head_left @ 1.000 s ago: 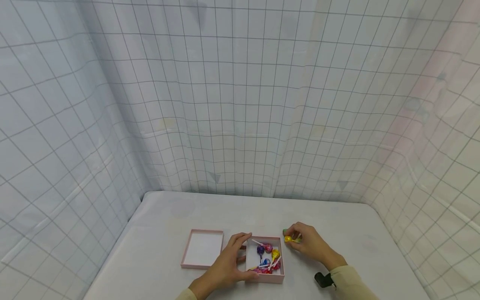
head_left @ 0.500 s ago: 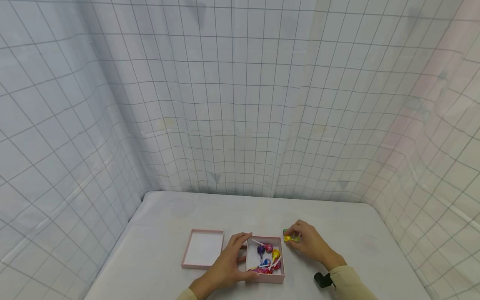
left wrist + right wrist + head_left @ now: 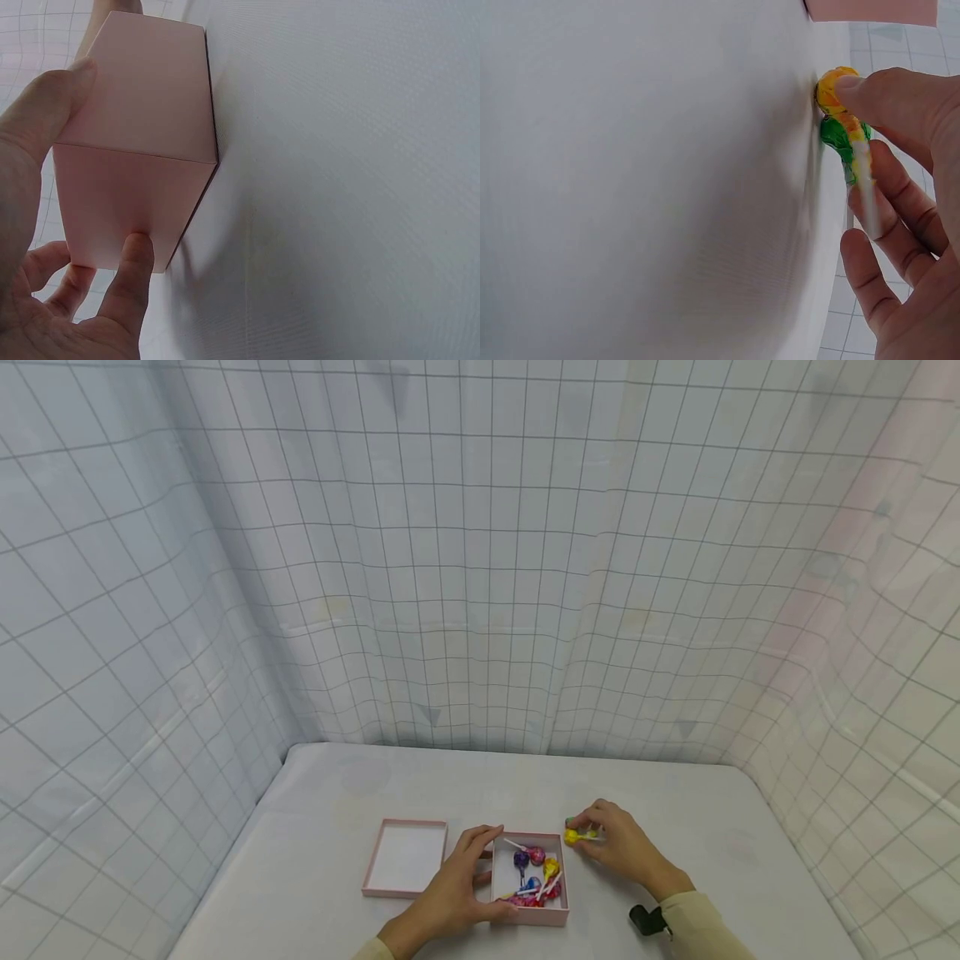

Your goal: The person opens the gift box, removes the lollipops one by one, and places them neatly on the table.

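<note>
Head view, against the earlier frames: yellow lollipop [image 3: 572, 837] shifts slightly left — its wrapped head now nearer the pink box [image 3: 534, 920]. Its white stick [image 3: 590, 839] now shows plainly, pointing right beneath the fingers; earlier it is hard to make out. Right hand [image 3: 621, 847] — knuckles marginally farther from the person than one second ago.

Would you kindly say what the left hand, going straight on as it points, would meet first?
Most likely the pink box, as the left hand grips it; the exact heading is hard to judge.
</note>
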### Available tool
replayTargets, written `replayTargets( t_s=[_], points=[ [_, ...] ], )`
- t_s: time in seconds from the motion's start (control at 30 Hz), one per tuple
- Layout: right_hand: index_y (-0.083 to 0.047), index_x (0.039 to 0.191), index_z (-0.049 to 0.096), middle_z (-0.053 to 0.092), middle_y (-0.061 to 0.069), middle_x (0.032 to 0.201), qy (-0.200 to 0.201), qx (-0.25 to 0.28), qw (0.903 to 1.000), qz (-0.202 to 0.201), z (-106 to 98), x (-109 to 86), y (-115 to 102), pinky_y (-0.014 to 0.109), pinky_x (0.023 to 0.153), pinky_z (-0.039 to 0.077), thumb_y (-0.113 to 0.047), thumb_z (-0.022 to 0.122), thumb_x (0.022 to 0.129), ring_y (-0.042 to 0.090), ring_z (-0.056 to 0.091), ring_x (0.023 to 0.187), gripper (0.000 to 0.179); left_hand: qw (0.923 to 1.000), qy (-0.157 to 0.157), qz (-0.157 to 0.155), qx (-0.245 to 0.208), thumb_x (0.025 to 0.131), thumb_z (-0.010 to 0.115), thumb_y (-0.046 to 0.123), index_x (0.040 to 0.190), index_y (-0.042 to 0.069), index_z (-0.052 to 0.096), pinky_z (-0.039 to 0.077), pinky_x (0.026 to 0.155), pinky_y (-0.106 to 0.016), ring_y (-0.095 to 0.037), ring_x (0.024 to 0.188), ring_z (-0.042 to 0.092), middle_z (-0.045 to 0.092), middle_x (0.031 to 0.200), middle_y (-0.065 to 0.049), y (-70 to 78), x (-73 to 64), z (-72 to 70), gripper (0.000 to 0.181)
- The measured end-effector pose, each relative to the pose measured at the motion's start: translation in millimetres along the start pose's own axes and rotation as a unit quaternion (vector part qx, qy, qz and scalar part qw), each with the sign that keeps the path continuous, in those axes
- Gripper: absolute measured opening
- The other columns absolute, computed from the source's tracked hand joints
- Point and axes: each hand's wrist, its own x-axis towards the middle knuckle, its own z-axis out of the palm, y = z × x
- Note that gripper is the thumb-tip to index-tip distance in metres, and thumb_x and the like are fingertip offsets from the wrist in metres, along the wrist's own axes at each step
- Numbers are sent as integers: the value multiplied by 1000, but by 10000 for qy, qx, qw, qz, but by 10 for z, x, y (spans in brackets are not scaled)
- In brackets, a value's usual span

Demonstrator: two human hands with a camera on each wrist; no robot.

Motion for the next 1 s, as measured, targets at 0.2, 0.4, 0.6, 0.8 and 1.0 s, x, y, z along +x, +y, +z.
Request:
replayTargets(
  t_s=[0.2, 0.4, 0.6, 0.8, 1.0],
  points=[
    [-18, 116, 85, 76, -4, 111, 19, -104, 9999, 136, -32, 0, -9, 32, 89, 68, -3, 97, 93, 13, 69, 102, 29, 10000, -3, 21, -55, 89, 106, 30, 180, 13, 39, 62, 122, -49, -48, 159, 56, 35, 183, -18, -7, 3, -1, 115],
    [-17, 115, 85, 77, -6, 113, 26, -197, 9992, 333, -74, 2, -19, 36, 93, 70, -1, 95, 94, 11, 69, 104, 29, 9999, 0, 71, -99, 89, 106, 29, 180, 12, 39, 62, 122, -49, -48, 159, 55, 34, 183, -19, -20, 11, 0, 115],
    [-17, 115, 85, 78, -5, 113, 22, -318, 9985, 443, -101, -3, -34, 36, 95, 69, -1, 94, 96, 12, 71, 106, 26, 9999, -32, -41, -146, 88, 107, 29, 180, 13, 38, 62, 122, -49, -49, 159, 55, 34, 183, -19, -29, 10, 6, 116],
    [-19, 115, 85, 76, -8, 113, 53, -281, 9990, 353, -124, -3, -75, 38, 97, 70, -3, 95, 95, 17, 72, 108, 27, 9998, -35, -124, -140, 88, 107, 29, 180, 13, 38, 63, 122, -48, -48, 160, 55, 34, 183, -18, -50, 18, 14, 117],
    [-14, 117, 85, 77, -1, 114, 121, -245, 9992, -277, -168, 46, -261, 44, 95, 72, -2, 92, 98, 22, 75, 108, 23, 9999, -5, -93, -80, 87, 107, 27, 180, 13, 39, 63, 121, -49, -49, 159, 56, 34, 183, -18, -32, 12, 8, 117]
  ],
)
